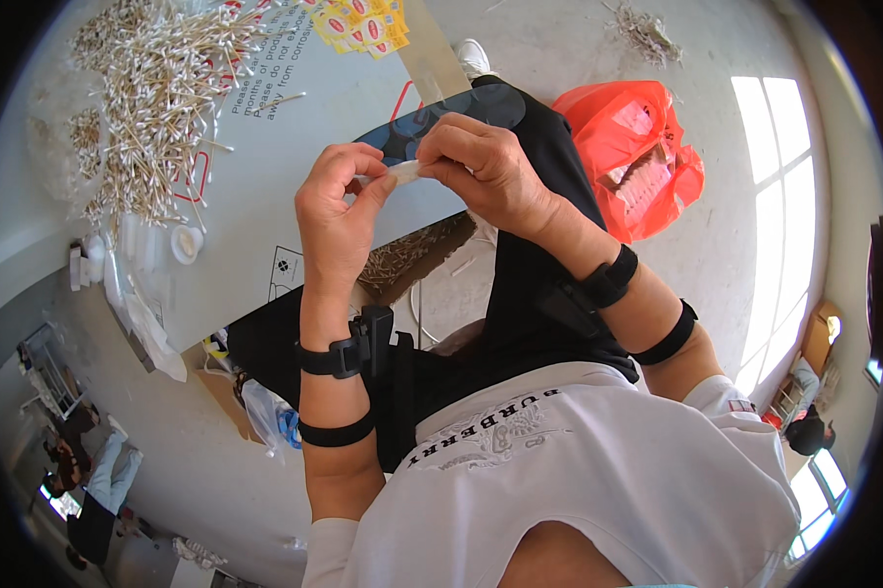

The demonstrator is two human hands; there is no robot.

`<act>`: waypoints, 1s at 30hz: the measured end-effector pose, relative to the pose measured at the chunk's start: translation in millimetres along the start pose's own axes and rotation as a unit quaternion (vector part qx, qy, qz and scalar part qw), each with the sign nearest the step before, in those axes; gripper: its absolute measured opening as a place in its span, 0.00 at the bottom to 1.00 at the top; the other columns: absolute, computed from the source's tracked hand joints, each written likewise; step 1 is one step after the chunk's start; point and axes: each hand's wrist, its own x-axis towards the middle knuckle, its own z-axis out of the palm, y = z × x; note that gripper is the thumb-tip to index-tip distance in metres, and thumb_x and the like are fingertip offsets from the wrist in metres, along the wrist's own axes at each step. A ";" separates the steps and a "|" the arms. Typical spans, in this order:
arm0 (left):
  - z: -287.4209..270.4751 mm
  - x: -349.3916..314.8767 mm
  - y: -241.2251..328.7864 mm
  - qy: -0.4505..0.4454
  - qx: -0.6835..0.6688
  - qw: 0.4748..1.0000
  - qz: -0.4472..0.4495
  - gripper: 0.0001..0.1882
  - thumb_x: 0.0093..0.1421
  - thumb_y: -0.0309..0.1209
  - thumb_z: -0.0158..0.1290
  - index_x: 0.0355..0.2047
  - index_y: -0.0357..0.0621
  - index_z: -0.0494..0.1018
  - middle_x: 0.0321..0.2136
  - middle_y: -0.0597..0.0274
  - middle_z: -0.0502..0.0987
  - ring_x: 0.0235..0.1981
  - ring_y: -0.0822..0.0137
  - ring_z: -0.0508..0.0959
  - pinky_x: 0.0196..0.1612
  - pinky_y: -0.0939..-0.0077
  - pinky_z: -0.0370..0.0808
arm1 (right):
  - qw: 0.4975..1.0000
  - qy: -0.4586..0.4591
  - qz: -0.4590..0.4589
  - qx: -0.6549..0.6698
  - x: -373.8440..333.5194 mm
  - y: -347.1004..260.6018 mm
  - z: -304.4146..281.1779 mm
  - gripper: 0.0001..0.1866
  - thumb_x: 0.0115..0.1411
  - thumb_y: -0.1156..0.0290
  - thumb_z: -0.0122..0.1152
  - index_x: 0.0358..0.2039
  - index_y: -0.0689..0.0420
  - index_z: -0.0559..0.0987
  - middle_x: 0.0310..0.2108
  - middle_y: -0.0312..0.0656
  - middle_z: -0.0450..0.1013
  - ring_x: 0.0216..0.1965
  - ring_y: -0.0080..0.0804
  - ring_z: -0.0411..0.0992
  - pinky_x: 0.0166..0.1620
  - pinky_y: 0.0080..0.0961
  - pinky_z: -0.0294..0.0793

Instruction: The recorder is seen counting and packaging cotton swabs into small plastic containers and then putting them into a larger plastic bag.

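Observation:
Between my two hands is a small white piece (pixel 405 172), short and narrow; its kind cannot be made out. The fingertips of my left hand (pixel 336 211) pinch its left end, and the thumb and fingers of my right hand (pixel 490 176) close on its right end. Both hands are over the near edge of a grey table (pixel 255 186), beside a dark sheet with round shapes (pixel 505 103). To the left lies a large heap of cotton swabs (pixel 162 108). A round white lid (pixel 186 244) and clear plastic containers (pixel 140 243) sit below the heap.
Yellow and red labels (pixel 361 24) lie at the table's far side. On the floor to the right stands a red plastic bag (pixel 598 113) with pinkish packs inside. Under my hands, an open cardboard box (pixel 402 260) holds more swabs. Other people are at the lower left and far right.

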 end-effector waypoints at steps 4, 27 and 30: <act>-3.6 -0.9 14.2 -0.028 0.130 0.989 0.058 0.09 0.51 0.16 0.59 0.28 0.37 0.70 0.33 0.59 0.74 0.30 0.63 0.75 0.31 0.71 0.73 | 1.000 -0.005 0.011 -0.023 0.1 -0.8 -3.2 0.05 0.54 0.81 0.64 0.29 0.61 0.75 0.30 0.42 0.71 0.31 0.38 0.73 0.35 0.26 0.73; 13.5 5.9 12.5 -0.002 0.255 0.948 0.192 0.12 0.44 0.20 0.60 0.31 0.38 0.71 0.30 0.56 0.74 0.34 0.53 0.76 0.35 0.62 0.76 | 0.995 -0.005 0.099 0.022 12.7 -4.0 -5.5 0.05 0.54 0.79 0.64 0.27 0.65 0.76 0.24 0.38 0.69 0.25 0.22 0.67 0.29 0.22 0.68; 18.9 8.4 5.7 0.010 0.267 0.940 0.213 0.11 0.44 0.19 0.59 0.30 0.37 0.71 0.29 0.56 0.74 0.33 0.53 0.76 0.35 0.61 0.76 | 0.993 -0.001 0.110 0.033 13.1 -3.7 -3.9 0.05 0.54 0.79 0.64 0.27 0.65 0.76 0.24 0.38 0.69 0.25 0.22 0.67 0.30 0.22 0.68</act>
